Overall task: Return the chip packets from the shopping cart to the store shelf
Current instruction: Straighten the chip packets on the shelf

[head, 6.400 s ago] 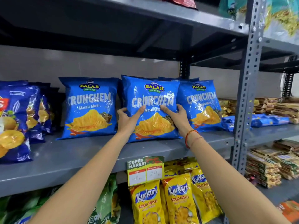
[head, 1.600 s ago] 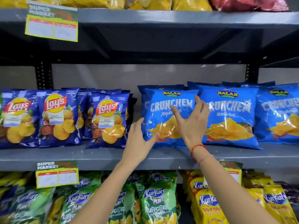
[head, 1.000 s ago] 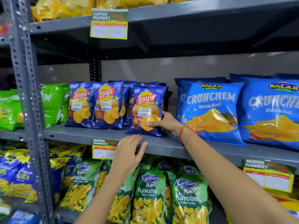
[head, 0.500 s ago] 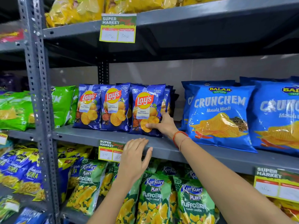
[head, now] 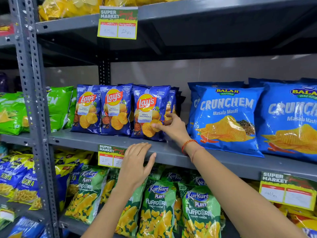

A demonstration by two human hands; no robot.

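Grey metal shelf (head: 171, 152), crowded aisle

Three dark blue Lay's chip packets (head: 116, 111) stand in a front row on the grey metal middle shelf (head: 171, 152), with more edges behind them that cannot be counted, and two bright blue Crunchem packets (head: 224, 117) face forward to their right with at least one more behind. Green chip packets (head: 58, 107) at the left number two at least, three yellow-and-green paper price tags (head: 118, 23) hang on the shelf edges, and two green Kurkure Puffcorn packets (head: 200, 212) show full fronts below among others partly hidden. Two bare hands (head: 137, 167) are in view.
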